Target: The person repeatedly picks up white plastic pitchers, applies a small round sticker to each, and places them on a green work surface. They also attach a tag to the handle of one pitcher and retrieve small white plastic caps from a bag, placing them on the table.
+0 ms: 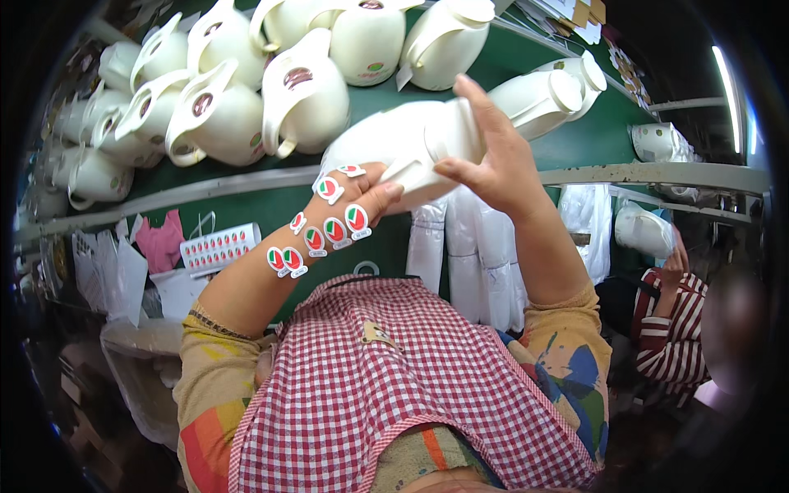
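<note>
Jug [370, 135]: white, tilted, upper middle of frame
Left hand [368, 194]: thumb on jug, other fingers too hidden to tell
Right hand [503, 160]: fingers spread, maybe touching jug

You have a crumpled pink cloth [162, 241] to your left, pale translucent plastic sheeting [134, 361] near it, and, to your right, a co-worker's maroon-and-white striped sleeve [660, 349] and a long, glowing white tube light [726, 99].

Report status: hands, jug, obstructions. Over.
Left hand holding white jug, tilted. Right hand spread at jug's end, contact unclear. Other jugs close beyond, none visibly blocking.
</note>
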Demonstrator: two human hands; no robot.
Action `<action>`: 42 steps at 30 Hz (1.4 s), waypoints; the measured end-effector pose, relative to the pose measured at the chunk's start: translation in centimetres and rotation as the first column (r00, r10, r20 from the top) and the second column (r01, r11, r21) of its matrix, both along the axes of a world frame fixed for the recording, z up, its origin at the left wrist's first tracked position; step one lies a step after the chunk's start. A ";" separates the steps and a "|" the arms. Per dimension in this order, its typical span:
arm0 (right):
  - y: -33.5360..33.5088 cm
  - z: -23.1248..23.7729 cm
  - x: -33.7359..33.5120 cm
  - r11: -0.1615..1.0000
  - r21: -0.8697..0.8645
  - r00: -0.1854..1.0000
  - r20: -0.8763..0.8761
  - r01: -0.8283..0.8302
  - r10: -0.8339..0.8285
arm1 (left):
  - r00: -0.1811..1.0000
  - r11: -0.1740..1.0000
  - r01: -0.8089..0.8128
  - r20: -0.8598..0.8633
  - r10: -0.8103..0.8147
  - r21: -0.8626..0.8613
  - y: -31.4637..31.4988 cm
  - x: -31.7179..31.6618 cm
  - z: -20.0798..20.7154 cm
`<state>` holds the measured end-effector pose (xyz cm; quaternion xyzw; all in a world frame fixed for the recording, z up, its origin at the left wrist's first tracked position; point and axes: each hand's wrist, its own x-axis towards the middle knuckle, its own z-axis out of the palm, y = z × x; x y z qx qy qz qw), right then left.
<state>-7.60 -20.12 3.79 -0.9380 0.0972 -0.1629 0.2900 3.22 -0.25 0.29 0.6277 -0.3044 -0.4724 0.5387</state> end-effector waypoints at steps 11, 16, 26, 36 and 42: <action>5.5 -4.0 -0.3 0.886 -0.037 0.880 -0.150 -0.461 0.452 | 0.979 0.991 0.093 0.171 -0.108 0.097 7.7 -1.4 -4.2; 5.6 -5.3 0.1 0.823 -0.131 0.833 -0.081 -0.553 0.547 | 0.966 0.975 0.150 0.187 -0.180 0.166 8.6 -1.0 -4.7; 6.0 -3.3 -0.5 0.917 -0.043 0.883 -0.290 -0.396 0.368 | 0.986 0.996 0.048 0.155 -0.059 0.069 8.4 -1.6 -5.5; 6.3 -1.4 0.2 0.874 -0.242 0.867 -0.392 -0.421 0.308 | 0.955 0.994 0.051 0.286 -0.078 0.101 8.3 -1.4 -5.7; 7.7 1.2 2.2 0.951 -0.270 0.580 -0.803 -0.150 -0.137 | 0.918 0.990 0.093 0.374 -0.128 0.109 8.5 -1.6 -6.1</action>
